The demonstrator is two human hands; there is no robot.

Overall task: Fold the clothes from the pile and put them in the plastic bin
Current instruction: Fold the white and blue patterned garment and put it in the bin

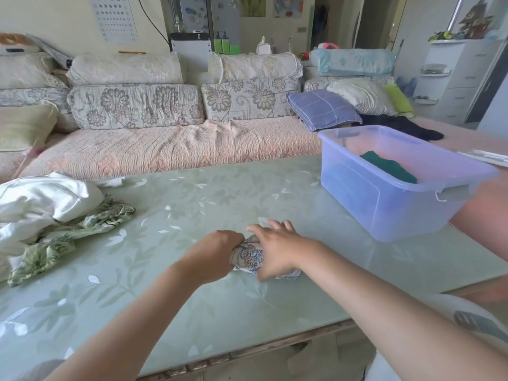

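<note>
Mid-desk (192, 199), the left hand (217, 251) grips a folded cloth's (247, 257) end; the right hand (277, 248) presses it, fingers spread. The bin (398, 213) sits at the right edge, the pile (41, 204) at the left.

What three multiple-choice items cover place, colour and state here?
1. Where on the table is the plastic bin? A right side B left side C centre
2. What colour is the garment in the bin? A white B dark green C red
3. What is the left hand doing? A resting idle B reaching into the bin C gripping the blue-patterned cloth
Answers: A, it stands right of both hands; B, dark green shows inside; C, its fingers curl round the cloth.
</note>
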